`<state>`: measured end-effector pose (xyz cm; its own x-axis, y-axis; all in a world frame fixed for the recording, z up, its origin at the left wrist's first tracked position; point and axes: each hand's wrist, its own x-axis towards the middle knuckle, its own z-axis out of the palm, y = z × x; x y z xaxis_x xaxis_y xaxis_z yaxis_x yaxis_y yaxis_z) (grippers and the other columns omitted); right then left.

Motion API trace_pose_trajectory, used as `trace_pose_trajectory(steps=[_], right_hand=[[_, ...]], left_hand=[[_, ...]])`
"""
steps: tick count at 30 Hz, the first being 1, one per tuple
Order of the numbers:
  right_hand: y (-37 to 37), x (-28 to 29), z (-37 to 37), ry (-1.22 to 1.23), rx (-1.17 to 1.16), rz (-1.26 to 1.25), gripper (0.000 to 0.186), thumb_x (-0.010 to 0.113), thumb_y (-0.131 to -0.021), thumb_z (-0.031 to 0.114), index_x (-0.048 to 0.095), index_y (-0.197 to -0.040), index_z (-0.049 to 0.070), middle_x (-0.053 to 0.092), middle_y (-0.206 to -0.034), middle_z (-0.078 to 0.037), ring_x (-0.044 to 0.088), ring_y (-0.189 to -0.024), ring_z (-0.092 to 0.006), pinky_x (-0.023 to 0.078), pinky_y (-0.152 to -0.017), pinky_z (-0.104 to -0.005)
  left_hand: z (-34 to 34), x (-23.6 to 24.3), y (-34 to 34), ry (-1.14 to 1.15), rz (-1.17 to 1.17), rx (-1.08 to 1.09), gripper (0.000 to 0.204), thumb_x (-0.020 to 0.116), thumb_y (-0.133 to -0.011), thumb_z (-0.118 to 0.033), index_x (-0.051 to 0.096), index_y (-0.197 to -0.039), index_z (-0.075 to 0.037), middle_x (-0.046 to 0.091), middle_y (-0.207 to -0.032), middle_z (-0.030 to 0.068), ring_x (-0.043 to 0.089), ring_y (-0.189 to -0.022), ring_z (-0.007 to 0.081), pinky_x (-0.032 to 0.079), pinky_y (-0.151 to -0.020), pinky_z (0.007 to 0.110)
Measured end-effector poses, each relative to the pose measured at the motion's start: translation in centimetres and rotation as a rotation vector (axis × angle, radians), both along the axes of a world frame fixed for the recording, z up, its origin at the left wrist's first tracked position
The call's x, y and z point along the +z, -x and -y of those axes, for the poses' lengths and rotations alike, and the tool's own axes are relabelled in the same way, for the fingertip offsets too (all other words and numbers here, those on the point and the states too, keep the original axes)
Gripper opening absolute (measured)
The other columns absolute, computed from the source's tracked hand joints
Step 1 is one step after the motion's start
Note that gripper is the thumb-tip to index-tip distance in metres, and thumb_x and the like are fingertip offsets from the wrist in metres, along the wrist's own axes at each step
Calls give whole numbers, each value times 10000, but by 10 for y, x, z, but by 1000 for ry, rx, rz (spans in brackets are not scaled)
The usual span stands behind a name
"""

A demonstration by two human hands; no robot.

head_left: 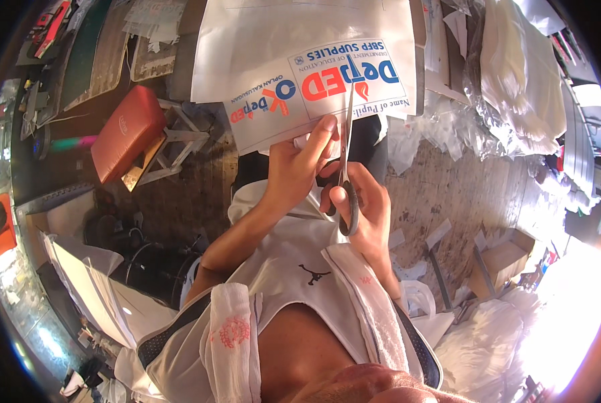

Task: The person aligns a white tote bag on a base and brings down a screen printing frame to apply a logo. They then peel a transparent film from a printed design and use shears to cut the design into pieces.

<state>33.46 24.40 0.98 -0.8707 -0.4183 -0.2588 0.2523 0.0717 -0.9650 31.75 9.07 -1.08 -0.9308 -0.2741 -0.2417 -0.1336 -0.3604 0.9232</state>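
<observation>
In front of me a large white sheet (246, 40) with blue and red printing lies upside down to me, its near edge hanging over the table's near side. My left hand (300, 158) pinches that near edge, with the thumb on top and the other fingers partly hidden. A pair of scissors (345, 148) with dark handles is in my right hand (367, 205), fingers in the loops. Its blades point away from me and lie over the printed part of the sheet, just right of my left thumb. Whether the blades are apart is hard to make out.
To the left, a red padded block (129, 131) rests on a white-framed stool (179, 144). Clear plastic (421, 127) hangs at the right, below a pile of white sheets (518, 74). A cardboard box (502, 262) stands on the wooden floor (441, 188) at the right.
</observation>
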Motion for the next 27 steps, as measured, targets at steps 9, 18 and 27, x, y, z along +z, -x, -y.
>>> trace_pose_trajectory(steps=[9, 18, 27], right_hand=[[-6, -4, 3, 16, -48, 8, 399, 756, -1009, 312, 666, -1220, -15, 711, -777, -60, 662, -710, -98, 501, -701, -264], [-6, -3, 4, 24, -69, 26, 415, 770, -1002, 321, 666, -1217, -19, 711, -788, -56, 664, -710, -95, 501, -681, -265], [-6, -8, 4, 7, -66, 11, 402, 771, -999, 287, 658, -1211, -35, 698, -751, -53, 658, -702, -94, 503, -674, -270]], left_hand=[[-1, -1, -1, 17, -10, 5, 296, 647, -1068, -274, 654, -901, -30, 550, -658, -25, 467, -534, 45, 335, -498, 230], [-1, -3, 3, -7, -8, 2, 305, 639, -1066, -300, 658, -921, -33, 575, -701, -4, 486, -535, 46, 342, -494, 220], [-2, 2, 10, -76, -17, -11, 320, 640, -1067, -311, 631, -888, -47, 549, -703, -15, 472, -533, 46, 333, -482, 217]])
